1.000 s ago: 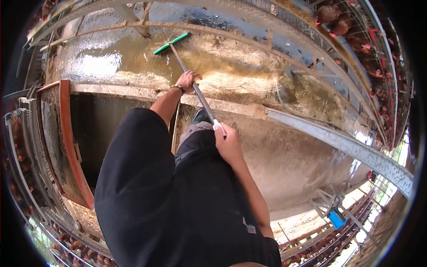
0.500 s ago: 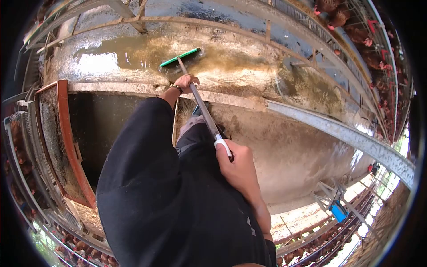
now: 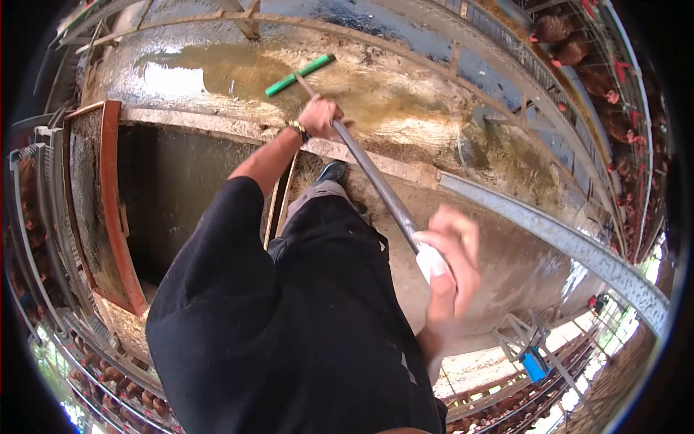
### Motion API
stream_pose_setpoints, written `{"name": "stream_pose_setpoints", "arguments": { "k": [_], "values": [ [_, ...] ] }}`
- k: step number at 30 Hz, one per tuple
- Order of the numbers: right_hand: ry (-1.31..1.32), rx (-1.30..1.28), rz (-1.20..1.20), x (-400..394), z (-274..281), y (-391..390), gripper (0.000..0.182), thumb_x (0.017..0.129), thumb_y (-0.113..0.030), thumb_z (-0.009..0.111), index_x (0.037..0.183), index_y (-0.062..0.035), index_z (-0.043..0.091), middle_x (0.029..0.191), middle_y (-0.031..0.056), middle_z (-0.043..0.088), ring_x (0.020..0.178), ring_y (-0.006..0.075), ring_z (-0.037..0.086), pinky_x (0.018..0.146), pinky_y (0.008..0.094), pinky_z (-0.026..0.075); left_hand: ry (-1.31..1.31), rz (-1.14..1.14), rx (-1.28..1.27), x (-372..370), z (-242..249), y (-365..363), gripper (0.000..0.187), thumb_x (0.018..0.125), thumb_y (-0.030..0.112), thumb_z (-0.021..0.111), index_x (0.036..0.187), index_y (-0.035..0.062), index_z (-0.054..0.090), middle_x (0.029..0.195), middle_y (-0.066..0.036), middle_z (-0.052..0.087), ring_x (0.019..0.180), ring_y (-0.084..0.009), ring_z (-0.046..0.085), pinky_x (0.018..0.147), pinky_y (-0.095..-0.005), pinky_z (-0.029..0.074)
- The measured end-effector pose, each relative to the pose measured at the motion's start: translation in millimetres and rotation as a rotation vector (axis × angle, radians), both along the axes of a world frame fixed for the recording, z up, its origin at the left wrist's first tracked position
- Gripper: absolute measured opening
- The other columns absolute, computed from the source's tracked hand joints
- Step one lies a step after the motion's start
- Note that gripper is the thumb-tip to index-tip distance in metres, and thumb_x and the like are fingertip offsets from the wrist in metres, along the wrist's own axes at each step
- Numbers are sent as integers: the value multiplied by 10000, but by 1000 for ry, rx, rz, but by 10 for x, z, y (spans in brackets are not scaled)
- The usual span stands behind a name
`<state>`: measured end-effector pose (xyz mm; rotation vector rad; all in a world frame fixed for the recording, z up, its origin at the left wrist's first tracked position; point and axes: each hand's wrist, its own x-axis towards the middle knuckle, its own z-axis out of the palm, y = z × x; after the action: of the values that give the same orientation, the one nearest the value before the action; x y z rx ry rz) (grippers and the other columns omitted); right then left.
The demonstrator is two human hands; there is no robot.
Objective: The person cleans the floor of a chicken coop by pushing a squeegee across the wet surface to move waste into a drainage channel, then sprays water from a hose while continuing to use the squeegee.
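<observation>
A floor squeegee with a green head (image 3: 301, 75) and a long metal pole (image 3: 376, 177) reaches away from me across the wet floor. My left hand (image 3: 319, 117), with a band on its wrist, is closed around the pole a short way behind the head. At the near end is a white grip (image 3: 431, 262). My right hand (image 3: 454, 264), somewhat blurred, holds that grip loosely between thumb and fingers, some fingers partly lifted. The green head lies on the wet concrete (image 3: 238, 76) beyond a low ledge.
A low concrete ledge (image 3: 195, 121) crosses in front of me, continuing as a metal beam (image 3: 564, 235) at right. At left, a reddish board (image 3: 112, 195) borders a dark pit (image 3: 173, 195). Caged chickens (image 3: 571, 50) line the sides. A blue object (image 3: 535, 366) hangs lower right.
Both hands have moved: the left slightly right and up, the right well to the right with its fingers loosened. The pole's near end has swung right, and the green head has shifted slightly farther away.
</observation>
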<state>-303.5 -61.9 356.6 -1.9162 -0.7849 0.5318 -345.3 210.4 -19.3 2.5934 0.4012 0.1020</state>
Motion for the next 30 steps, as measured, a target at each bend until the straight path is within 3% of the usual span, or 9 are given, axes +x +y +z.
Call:
{"name": "stream_pose_setpoints", "arguments": {
  "k": [1, 4, 6, 11, 18, 25, 26, 28, 30],
  "values": [
    [11, 135, 43, 28, -258, 77, 304, 795, -270, 566, 838, 23, 635, 1036, 190, 612, 1096, 346, 566, 918, 438, 433, -211, 62, 111, -53, -197, 187, 431, 734, 592, 667, 640, 172, 653, 567, -24, 600, 606, -199, 616, 798, -377, 412],
    [186, 345, 305, 67, -852, 413, 159, 700, -65, 675, 629, -35, 536, 1074, 193, 644, 1203, 353, 532, 1023, 471, 374, 225, 102, 37, -79, -372, 873, 341, 710, 536, 704, 645, 210, 628, 673, -11, 621, 724, -197, 636, 837, -395, 392],
    [220, 360, 274, -151, -1422, 694, 191, 750, -35, 634, 614, -50, 501, 797, 79, 673, 994, 271, 653, 1016, 453, 384, 234, 146, 68, -307, -380, 1143, 324, 663, 485, 744, 793, 207, 639, 811, -9, 637, 901, -208, 628, 776, -410, 466],
    [233, 419, 171, -428, -2096, 1155, 210, 769, -20, 567, 587, 7, 465, 616, 115, 526, 646, 240, 577, 911, 392, 452, 359, 20, 182, -587, -872, 1093, 242, 673, 335, 713, 797, 153, 613, 809, -77, 616, 794, -314, 632, 689, -423, 508],
    [158, 372, 87, -494, -1407, 992, 252, 747, 28, 560, 563, -2, 390, 537, 111, 404, 516, 267, 442, 574, 333, 377, 115, -57, -65, -602, -371, 427, 146, 730, 292, 633, 646, 181, 586, 669, -36, 620, 803, -233, 636, 1038, -452, 361],
    [119, 291, 79, -513, -847, 802, 295, 750, 37, 593, 569, -20, 368, 523, 103, 374, 493, 250, 395, 543, 335, 337, -228, -163, -268, -580, -246, 59, 187, 689, 245, 676, 639, 100, 569, 626, -105, 596, 667, -317, 625, 532, -428, 461],
    [114, 289, 88, -484, -766, 703, 295, 752, 37, 599, 571, -21, 372, 526, 102, 372, 493, 249, 396, 543, 335, 338, -49, -276, -194, -534, -176, 31, 165, 691, 231, 688, 683, 112, 573, 639, -85, 593, 605, -285, 613, 515, -408, 461],
    [145, 282, 178, -353, -419, 454, 300, 712, 48, 652, 585, -51, 398, 555, 73, 419, 524, 232, 439, 555, 327, 367, -665, -405, -60, -419, -21, -201, 150, 685, 211, 698, 721, 137, 573, 620, -50, 565, 541, -240, 583, 485, -381, 451],
    [65, 414, 260, -177, -152, 174, 319, 676, 28, 697, 577, -85, 416, 565, 54, 455, 530, 193, 470, 601, 313, 413, -527, -438, -202, -251, 129, -493, 165, 678, 197, 702, 770, 154, 572, 613, -14, 534, 506, -201, 552, 473, -363, 446]
  ]
}}
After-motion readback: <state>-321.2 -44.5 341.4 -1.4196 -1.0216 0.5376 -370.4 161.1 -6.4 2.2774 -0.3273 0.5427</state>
